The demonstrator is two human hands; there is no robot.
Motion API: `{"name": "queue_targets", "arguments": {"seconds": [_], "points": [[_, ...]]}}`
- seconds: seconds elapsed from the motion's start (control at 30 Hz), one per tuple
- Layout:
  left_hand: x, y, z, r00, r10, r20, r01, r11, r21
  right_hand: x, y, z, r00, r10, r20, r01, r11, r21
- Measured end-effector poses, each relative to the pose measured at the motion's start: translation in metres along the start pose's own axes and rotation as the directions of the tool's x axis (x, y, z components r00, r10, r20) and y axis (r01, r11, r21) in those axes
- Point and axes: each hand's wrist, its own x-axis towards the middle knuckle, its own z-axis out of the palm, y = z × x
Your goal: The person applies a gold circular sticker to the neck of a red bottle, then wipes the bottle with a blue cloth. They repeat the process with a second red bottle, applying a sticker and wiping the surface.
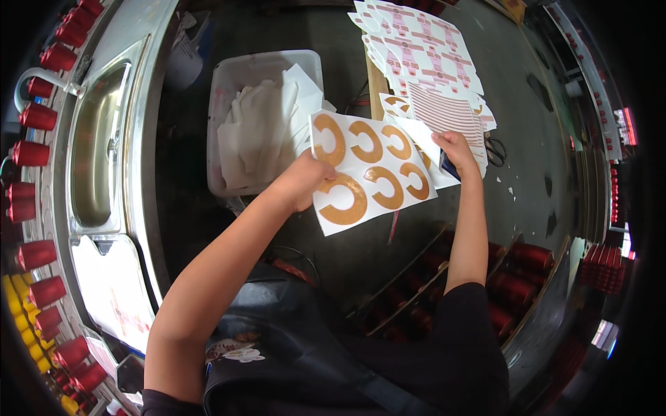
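My left hand (305, 182) is closed on the left edge of a white decal sheet (357, 163), thumb on top. The sheet is tilted in the air and carries several gold C-shaped decals. My right hand (458, 151) is closed at the right, pinching the edge of a white paper (416, 132) that lies partly behind the decal sheet. A small dark blue thing (449, 165) shows under the right fingers; its kind is not clear. Whether the white paper is joined to the decal sheet cannot be made out.
A translucent plastic tub (216, 156) with crumpled white papers stands beyond my left hand. Stacked printed sheets (433, 52) and a striped sheet (451, 114) lie far right, with scissors (495, 151) beside them. A steel sink (104, 159) and red cups (35, 152) line the left.
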Motion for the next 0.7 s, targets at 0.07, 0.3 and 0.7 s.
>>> {"name": "queue_targets", "arguments": {"seconds": [0.07, 0.3, 0.7], "points": [[0.012, -0.002, 0.005, 1.000, -0.001, -0.007, 0.001, 1.000, -0.019, 0.000, 0.001, 0.001, 1.000, -0.014, -0.021, 0.014, 1.000, -0.026], [0.032, -0.007, 0.028, 0.991, -0.066, -0.117, 0.074, 0.995, 0.062, -0.003, 0.004, -0.019, 0.983, 0.032, -0.183, 0.024, 0.955, 0.295], [0.028, -0.008, 0.023, 0.997, -0.037, -0.072, 0.038, 0.999, 0.016, -0.052, -0.090, -0.024, 0.672, -0.615, -0.413, 0.214, 0.695, -0.687]]}}
